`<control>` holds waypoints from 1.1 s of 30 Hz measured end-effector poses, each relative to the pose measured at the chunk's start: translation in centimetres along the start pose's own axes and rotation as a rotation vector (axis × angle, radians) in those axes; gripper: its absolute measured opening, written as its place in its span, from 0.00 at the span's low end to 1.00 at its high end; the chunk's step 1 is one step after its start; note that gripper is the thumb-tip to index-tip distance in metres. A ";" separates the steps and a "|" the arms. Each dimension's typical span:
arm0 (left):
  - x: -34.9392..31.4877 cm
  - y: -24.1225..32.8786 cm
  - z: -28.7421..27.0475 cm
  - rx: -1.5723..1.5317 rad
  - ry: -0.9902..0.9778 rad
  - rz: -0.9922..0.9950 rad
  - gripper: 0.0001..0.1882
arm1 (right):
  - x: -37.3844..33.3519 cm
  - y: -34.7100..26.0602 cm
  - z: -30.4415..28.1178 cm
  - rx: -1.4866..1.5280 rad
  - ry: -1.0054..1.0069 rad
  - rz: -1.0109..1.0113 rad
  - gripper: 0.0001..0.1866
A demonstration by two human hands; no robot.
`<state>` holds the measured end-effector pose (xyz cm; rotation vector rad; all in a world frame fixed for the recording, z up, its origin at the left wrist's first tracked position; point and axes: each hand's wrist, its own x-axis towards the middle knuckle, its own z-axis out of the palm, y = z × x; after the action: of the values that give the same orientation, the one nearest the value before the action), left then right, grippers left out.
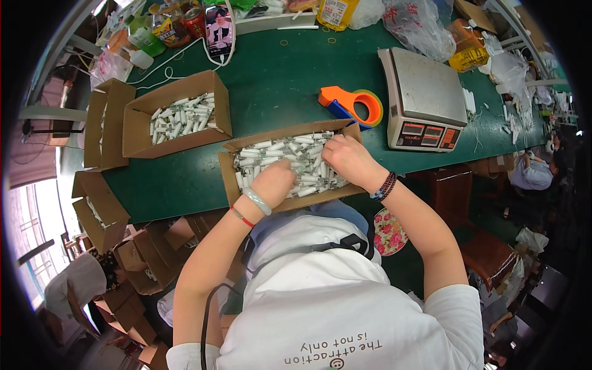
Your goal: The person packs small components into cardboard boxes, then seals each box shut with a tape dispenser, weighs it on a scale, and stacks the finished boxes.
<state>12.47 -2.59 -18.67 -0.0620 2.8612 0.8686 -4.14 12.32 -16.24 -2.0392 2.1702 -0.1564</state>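
A cardboard box [226,179] at the table's near edge is full of small white cylinders [271,148] with clear or silvery ends. Into its left part reaches my left hand [275,183], fingers curled down among the pieces; whatever they grip is hidden. At the box's right end my right hand [350,158] is closed too, its fingertips down in the pile and what is in them not visible. Both hands are apart from each other, and the box lies between my forearms.
Another open box [139,135] of the same pieces stands left, beside further boxes [112,117]. Beyond my right hand are an orange tape dispenser [338,97] and a weighing scale [425,80]. A phone [219,31], bottles and plastic bags line the far side of the green table [277,68].
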 end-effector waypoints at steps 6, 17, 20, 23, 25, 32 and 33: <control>0.4 1.6 -1.3 -0.040 0.038 -0.046 0.05 | -1.9 -2.0 -3.7 0.159 -0.074 0.369 0.05; 2.5 1.4 2.3 0.021 -0.005 0.062 0.10 | -0.6 -2.8 1.4 0.140 -0.214 0.440 0.06; 1.0 2.8 -1.0 -0.183 0.180 0.118 0.13 | -2.3 -2.9 -2.2 0.233 0.021 0.403 0.06; -4.2 2.6 -6.3 -0.280 0.444 -0.070 0.07 | -5.8 -0.8 -5.8 0.419 0.410 0.624 0.06; -7.6 0.6 -7.9 -0.212 0.700 -0.305 0.03 | -8.2 2.1 -3.0 0.965 0.459 0.834 0.05; -8.4 -2.9 -2.2 -0.714 0.361 -0.352 0.18 | -4.3 1.6 2.7 0.553 0.189 0.347 0.21; -7.7 -2.5 -2.4 -0.603 0.272 -0.291 0.25 | -3.8 1.5 2.6 0.554 0.189 0.347 0.21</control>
<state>19.97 -6.06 -16.92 -0.6875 2.5929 1.7163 -4.86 16.28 -18.93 -1.3760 2.2144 -0.8266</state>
